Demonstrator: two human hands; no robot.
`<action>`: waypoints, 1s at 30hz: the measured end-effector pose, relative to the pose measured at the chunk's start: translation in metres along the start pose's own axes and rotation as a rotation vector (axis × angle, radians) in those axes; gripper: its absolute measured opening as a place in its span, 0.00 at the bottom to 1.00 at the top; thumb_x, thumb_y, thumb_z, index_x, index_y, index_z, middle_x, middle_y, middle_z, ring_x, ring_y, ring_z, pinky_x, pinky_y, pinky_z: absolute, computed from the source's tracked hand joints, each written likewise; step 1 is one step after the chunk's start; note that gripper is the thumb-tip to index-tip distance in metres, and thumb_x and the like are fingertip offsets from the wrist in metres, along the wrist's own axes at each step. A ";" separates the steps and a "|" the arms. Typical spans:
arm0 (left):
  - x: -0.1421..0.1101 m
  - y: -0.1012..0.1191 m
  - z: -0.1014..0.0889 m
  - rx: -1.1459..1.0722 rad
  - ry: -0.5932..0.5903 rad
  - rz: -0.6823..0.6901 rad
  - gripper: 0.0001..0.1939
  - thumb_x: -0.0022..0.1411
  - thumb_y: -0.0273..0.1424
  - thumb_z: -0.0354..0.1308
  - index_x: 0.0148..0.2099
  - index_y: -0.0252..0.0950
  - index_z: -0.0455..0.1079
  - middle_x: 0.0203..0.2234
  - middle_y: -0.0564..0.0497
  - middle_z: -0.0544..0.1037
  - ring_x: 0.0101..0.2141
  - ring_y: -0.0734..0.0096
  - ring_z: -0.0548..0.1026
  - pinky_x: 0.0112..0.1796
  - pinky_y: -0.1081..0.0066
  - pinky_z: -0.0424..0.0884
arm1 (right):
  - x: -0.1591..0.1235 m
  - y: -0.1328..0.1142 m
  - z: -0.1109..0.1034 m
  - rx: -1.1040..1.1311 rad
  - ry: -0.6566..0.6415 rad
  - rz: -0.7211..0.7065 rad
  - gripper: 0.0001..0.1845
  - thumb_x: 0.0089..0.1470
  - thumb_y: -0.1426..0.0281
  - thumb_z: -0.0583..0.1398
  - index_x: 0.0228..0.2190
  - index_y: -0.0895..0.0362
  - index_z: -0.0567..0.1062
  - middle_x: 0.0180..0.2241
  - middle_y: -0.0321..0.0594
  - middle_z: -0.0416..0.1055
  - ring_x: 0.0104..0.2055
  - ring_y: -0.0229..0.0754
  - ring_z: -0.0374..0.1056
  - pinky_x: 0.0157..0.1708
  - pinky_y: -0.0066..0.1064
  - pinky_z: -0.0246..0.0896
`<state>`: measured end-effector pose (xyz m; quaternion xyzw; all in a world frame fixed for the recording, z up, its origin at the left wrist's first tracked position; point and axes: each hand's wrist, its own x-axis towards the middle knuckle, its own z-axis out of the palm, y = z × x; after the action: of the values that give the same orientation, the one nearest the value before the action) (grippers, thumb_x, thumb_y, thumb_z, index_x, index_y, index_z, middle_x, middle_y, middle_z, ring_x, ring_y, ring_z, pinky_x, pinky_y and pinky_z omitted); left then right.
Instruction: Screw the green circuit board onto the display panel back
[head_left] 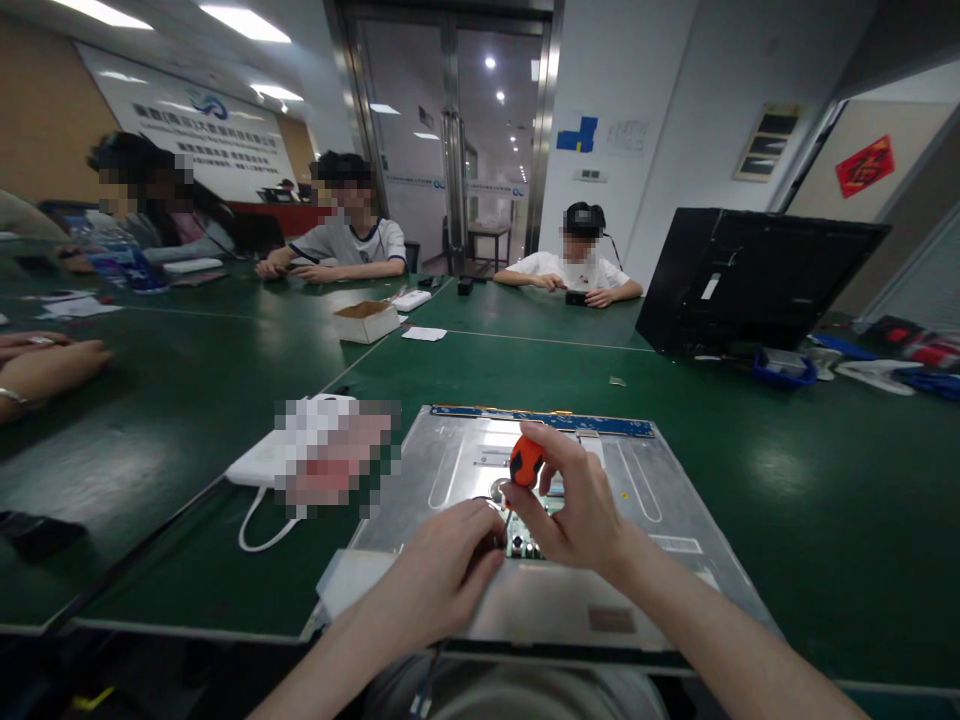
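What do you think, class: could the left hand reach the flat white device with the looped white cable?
Probably yes: the left hand, over the silver metal panel, has nothing tall between it and the device on the green table.

My left grip curls low, fingers bunched, while my right grip pinches, wrist raised; both my forearms reach forward, converging.

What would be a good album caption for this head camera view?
Right hand grips an orange-and-black screwdriver over a green circuit board, left hand close beside.
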<state>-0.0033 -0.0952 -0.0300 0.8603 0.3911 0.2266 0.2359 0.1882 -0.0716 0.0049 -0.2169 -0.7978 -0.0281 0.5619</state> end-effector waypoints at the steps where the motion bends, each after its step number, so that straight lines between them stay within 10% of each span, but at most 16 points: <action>1: 0.000 0.001 0.000 0.000 -0.001 -0.003 0.07 0.64 0.26 0.52 0.42 0.38 0.69 0.37 0.47 0.78 0.38 0.61 0.74 0.40 0.65 0.69 | 0.000 0.000 0.000 -0.003 0.000 -0.003 0.27 0.67 0.70 0.55 0.64 0.53 0.57 0.31 0.35 0.73 0.25 0.38 0.69 0.23 0.28 0.68; 17: 0.000 0.006 -0.004 -0.016 0.042 -0.077 0.08 0.59 0.26 0.52 0.41 0.38 0.68 0.33 0.49 0.75 0.32 0.63 0.72 0.33 0.67 0.63 | 0.003 0.011 -0.010 -0.007 0.058 0.044 0.25 0.66 0.68 0.57 0.61 0.52 0.59 0.30 0.33 0.71 0.22 0.35 0.65 0.19 0.25 0.64; 26: 0.010 -0.002 -0.026 0.087 0.179 -0.087 0.09 0.66 0.36 0.52 0.43 0.38 0.69 0.38 0.45 0.78 0.39 0.59 0.76 0.39 0.63 0.71 | 0.020 0.034 -0.042 -0.072 0.144 0.415 0.23 0.56 0.57 0.66 0.41 0.49 0.59 0.23 0.26 0.70 0.17 0.35 0.64 0.16 0.23 0.56; 30: 0.022 -0.012 -0.057 0.302 0.206 -0.106 0.10 0.63 0.39 0.55 0.41 0.39 0.70 0.38 0.45 0.79 0.41 0.53 0.77 0.43 0.58 0.71 | 0.017 0.047 -0.064 -0.130 -0.037 0.566 0.23 0.51 0.50 0.68 0.31 0.51 0.64 0.20 0.28 0.68 0.19 0.36 0.64 0.19 0.26 0.55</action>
<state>-0.0294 -0.0581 0.0123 0.8364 0.4876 0.2393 0.0745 0.2582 -0.0427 0.0347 -0.4670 -0.7122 0.0828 0.5176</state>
